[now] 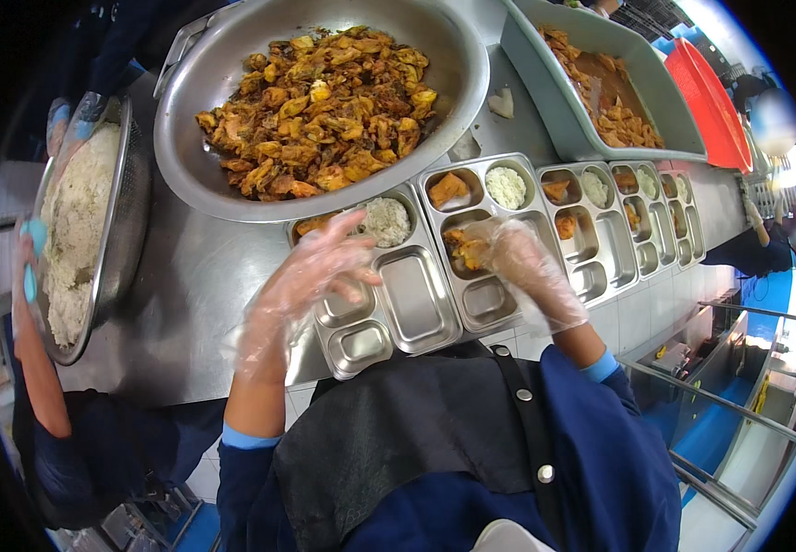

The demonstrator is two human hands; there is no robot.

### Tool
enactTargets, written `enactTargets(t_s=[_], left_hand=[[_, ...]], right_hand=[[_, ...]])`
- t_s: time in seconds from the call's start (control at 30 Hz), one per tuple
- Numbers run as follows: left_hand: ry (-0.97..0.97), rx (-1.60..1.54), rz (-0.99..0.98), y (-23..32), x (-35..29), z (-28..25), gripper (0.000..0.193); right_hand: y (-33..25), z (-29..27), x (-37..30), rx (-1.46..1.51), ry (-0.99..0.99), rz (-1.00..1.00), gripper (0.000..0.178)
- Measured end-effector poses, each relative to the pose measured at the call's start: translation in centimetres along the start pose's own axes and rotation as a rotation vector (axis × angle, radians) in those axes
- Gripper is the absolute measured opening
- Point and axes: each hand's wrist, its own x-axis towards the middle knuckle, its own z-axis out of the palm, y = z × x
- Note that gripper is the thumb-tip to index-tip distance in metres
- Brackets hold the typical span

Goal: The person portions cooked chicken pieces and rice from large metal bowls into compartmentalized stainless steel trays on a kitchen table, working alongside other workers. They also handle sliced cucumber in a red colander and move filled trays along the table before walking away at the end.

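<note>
five divided metal trays [421, 294] stand in a row along the worktop [200, 299]. the gloved left hand [310, 262] is above the leftmost tray, its grip wide, fingers spread, nothing seen in it. the gloved right hand [515, 253] is over the second tray, fingertips at the yellow-brown food pieces [457, 246] in one compartment; whether its grip is closed on a piece cannot be told. beyond the trays: one oval metal basin [182, 138] of similar pieces, one grey-green tub [543, 83] of brown pieces in sauce, one red container [706, 106]. at left, one metal pan [131, 230] of white rice [80, 221]. partly hidden: compartments of the leftmost tray, under the left hand; the red container, behind the tub. cut off by the upper edge: basin and tub. hard to make out: contents of the farthest trays, and the turquoise object [32, 281] at a co-worker's hand [22, 317].
</note>
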Motion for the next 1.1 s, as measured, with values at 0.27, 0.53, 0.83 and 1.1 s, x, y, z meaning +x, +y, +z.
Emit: enactTargets(t_s=[0.27,0.53,0.83,1.1], left_hand=[[0.600,0.094,0.067,2.5,-9.7,-7.5,0.080],[1.236,0.652,0.319,8.5,-2.3,-15.0,0.084],[1.380,0.932,-0.136,9.5,5.6,-17.5,0.083],[1.355,0.931,-0.174,9.6,5.3,-17.3,0.077]], right_hand=[[-5.7,-6.1,5.4,-0.023,-0.165,-0.025,0.028],[-16.3,-9.6,19.4,-0.035,-0.110,-0.268,0.033],[-14.8,1.2,42.1,-0.481,-0.246,-0.446,0.018],[-15.8,12.3,52.7,-0.505,-0.471,-0.554,0.029]])
